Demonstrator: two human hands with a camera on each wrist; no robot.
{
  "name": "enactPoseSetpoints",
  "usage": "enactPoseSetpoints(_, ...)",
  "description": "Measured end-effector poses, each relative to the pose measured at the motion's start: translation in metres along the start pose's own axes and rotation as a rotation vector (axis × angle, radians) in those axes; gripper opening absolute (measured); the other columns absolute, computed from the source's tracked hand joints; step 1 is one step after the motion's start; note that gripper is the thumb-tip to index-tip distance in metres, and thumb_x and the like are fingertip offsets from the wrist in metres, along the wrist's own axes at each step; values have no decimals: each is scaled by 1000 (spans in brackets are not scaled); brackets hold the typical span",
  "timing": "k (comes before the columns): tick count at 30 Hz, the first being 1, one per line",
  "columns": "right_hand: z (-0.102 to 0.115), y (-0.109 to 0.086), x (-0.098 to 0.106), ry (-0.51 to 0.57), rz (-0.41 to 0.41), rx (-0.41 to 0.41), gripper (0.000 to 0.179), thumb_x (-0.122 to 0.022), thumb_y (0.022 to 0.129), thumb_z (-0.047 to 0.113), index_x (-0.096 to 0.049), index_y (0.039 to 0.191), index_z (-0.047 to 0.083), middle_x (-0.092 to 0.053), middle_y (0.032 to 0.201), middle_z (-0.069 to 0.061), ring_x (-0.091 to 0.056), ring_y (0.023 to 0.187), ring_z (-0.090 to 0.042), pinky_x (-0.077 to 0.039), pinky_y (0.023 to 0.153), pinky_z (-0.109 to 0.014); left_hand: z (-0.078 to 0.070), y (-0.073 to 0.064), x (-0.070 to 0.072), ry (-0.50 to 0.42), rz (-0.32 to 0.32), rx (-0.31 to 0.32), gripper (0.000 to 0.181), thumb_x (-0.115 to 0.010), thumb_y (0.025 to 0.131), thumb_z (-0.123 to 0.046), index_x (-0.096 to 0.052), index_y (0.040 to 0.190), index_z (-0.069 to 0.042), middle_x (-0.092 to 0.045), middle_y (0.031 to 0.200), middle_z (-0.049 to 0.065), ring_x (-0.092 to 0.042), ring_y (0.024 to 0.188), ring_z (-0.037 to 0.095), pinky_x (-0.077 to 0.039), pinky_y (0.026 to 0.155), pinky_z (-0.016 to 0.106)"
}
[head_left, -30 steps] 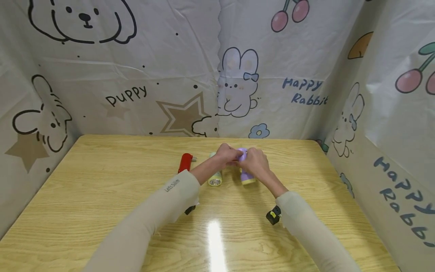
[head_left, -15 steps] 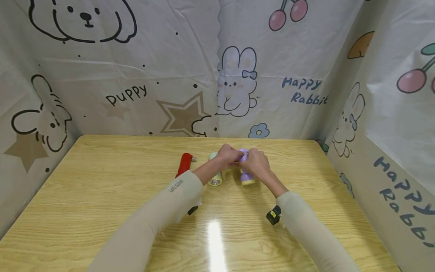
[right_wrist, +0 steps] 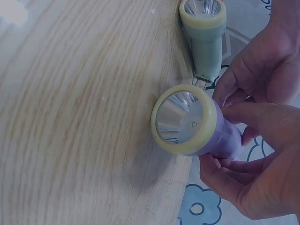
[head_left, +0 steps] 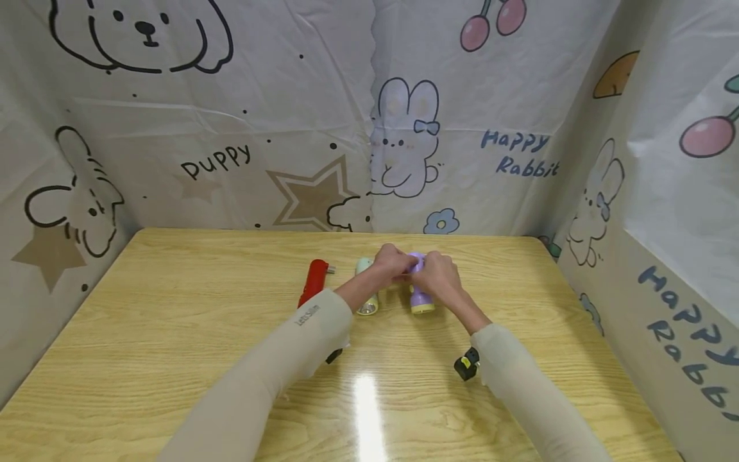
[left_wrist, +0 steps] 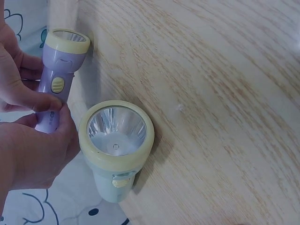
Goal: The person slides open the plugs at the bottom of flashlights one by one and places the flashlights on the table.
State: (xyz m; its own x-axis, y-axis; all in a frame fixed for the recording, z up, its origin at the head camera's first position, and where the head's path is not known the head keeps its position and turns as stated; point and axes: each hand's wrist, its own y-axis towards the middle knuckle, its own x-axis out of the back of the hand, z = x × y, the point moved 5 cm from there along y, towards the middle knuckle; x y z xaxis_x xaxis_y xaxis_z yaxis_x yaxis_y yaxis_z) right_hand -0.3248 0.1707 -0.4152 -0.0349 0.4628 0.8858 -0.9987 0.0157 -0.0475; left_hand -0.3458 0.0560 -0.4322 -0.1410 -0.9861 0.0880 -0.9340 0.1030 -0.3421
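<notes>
A purple flashlight [head_left: 420, 298] with a pale yellow rim is held by both hands at the far middle of the table, its lens facing the wearer. My left hand [head_left: 390, 263] pinches its tail end between thumb and fingers, as the left wrist view shows. Around the purple body, my right hand [head_left: 437, 277] has its thumb on one side and fingers on the other. Just left of the purple one lies a mint green flashlight [left_wrist: 114, 187], lens toward the wearer, partly behind the left forearm in the head view.
Further left lies a red tool-like object [head_left: 314, 279] with metal prongs at its far end, its near end hidden by the left sleeve. Metal prongs [right_wrist: 201, 83] show at the green flashlight's tail. A printed cloth [head_left: 231, 128] hangs behind the wooden table [head_left: 173, 308].
The left forearm and sleeve have shifted slightly right, exposing more of the green flashlight's tail. Both hands stay on the purple flashlight in nearly the same place.
</notes>
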Motion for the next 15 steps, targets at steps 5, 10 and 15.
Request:
enactPoseSetpoints(5, -1, 1, 1, 8, -5, 5, 42, -83, 79, 37, -61, 81, 1, -63, 73, -13, -61, 63, -25, -49, 50, -31, 0, 0, -1, 10, 15, -8, 25, -66, 88, 3, -52, 67, -3, -55, 79, 8, -54, 58, 13, -59, 74, 32)
enactPoseSetpoints(10, -2, 3, 1, 18, -7, 4, 40, -83, 78, 36, -61, 79, 1, -63, 73, -12, -61, 63, -24, -49, 50, -31, 1, 1, -2, 41, 16, -7, 28, -67, 86, 4, -52, 64, -4, -57, 79, 9, -54, 58, 13, -59, 76, 34)
enactPoseSetpoints(15, -4, 5, -1, 22, 13, -20, 35, -80, 80, 30, -62, 82, 1, -64, 75, -13, -62, 64, -24, -48, 51, -29, 2, 2, -2, 77, 3, 13, 15, -68, 86, 3, -60, 73, 1, -60, 85, 11, -57, 62, 15, -58, 79, 36)
